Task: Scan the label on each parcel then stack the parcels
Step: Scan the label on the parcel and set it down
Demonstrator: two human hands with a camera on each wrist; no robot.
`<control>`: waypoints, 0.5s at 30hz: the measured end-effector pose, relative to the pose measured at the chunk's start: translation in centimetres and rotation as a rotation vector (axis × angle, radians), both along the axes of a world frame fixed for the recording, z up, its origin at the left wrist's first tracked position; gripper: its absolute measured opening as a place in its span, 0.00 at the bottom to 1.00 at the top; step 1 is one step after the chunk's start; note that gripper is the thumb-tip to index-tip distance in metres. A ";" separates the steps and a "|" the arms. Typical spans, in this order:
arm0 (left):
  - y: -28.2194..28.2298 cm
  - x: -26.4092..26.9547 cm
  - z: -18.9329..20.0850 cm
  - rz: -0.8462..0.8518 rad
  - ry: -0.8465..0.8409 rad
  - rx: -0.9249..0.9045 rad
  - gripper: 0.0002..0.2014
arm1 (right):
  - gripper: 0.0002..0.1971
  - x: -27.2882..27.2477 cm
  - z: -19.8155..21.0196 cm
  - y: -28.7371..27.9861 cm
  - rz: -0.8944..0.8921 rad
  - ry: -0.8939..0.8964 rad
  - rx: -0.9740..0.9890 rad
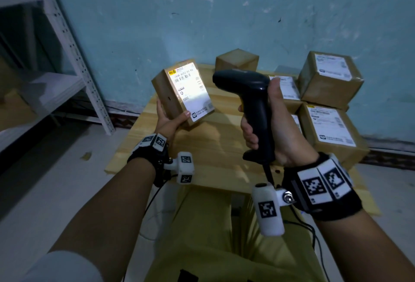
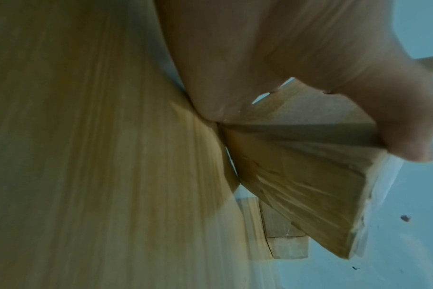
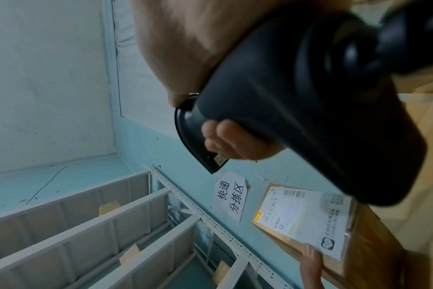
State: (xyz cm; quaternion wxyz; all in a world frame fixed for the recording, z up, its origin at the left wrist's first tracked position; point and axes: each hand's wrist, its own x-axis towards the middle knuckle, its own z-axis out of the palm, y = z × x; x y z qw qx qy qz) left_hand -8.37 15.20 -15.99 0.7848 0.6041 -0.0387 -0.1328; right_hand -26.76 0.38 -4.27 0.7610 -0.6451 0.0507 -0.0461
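Right now the left hand [image 1: 167, 122] grips a parcel [image 1: 177, 95] from below, thumb on the near edge of its label [image 1: 190, 90], fingers curled behind — their tips hidden in the head view. The right hand [image 1: 269, 129] is wrapped round the grip of a scanner [image 1: 247, 93], forefinger at the trigger side; whether it is pressing I cannot tell. The scanner's nose points left toward the label, which glows bright, so I judge the scan to be in hand. The parcel lies just left of the right fingers, held clear above the table [image 1: 213, 147], long axis running up and away from the left thumb, label face tilted toward the scanner. Stacked parcels [image 1: 330, 102] sit to the right, beyond the right hand, so that hand is nearer the stack, though it is occupied. One lone box [image 1: 237, 59] stands at the table's far edge. The barcode is washed out by glare and unreadable.
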 end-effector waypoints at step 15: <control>0.2 -0.4 0.6 -0.021 0.036 -0.009 0.52 | 0.37 -0.5 -0.2 0.0 -0.014 -0.004 -0.032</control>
